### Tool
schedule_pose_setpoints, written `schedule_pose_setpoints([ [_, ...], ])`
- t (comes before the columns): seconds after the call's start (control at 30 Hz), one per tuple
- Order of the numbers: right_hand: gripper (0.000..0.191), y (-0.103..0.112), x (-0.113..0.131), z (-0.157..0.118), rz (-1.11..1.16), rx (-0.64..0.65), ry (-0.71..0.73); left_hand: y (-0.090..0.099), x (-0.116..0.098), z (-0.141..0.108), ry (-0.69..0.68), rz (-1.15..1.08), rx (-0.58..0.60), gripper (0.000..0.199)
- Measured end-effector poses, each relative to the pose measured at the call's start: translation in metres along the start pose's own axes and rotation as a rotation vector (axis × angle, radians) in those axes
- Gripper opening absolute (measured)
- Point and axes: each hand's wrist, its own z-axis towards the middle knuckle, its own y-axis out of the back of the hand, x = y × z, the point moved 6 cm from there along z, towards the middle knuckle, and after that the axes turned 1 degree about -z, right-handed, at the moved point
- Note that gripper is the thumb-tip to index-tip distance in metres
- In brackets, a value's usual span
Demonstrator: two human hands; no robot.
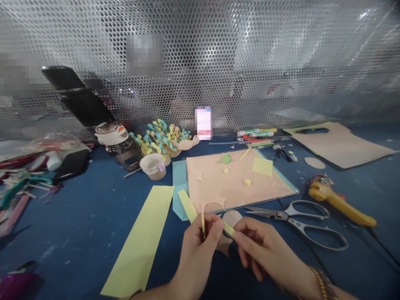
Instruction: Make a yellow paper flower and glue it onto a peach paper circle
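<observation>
Yellow paper strip (229,229) between left hand (196,254) and right hand (262,246): fingers cover its middle, one piece or two, cannot tell. Tan paper piece (233,218) behind the hands, partly hidden, full shape unseen. Far beyond the hands, upright card (203,123) blurred out; mesh (200,50) carries blurred patches. Well left of the hands, purple object (18,285) cut off by the frame, kind unclear. Yellow bits (247,182) ahead of the hands too small to tell.
</observation>
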Motion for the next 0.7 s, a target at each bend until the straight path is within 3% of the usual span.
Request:
schedule_pose_setpoints([
  [0.2,0.032,0.0019,-0.0006,-0.0001,-0.006,-0.015,0.002,-0.0037,0.0040,-0.0012,-0.009,-0.244,0.060,0.036],
  [0.7,0.031,0.0036,-0.0010,0.0029,0.001,-0.004,0.041,-0.0048,0.0061,0.0000,-0.009,-0.003,0.094,0.034],
])
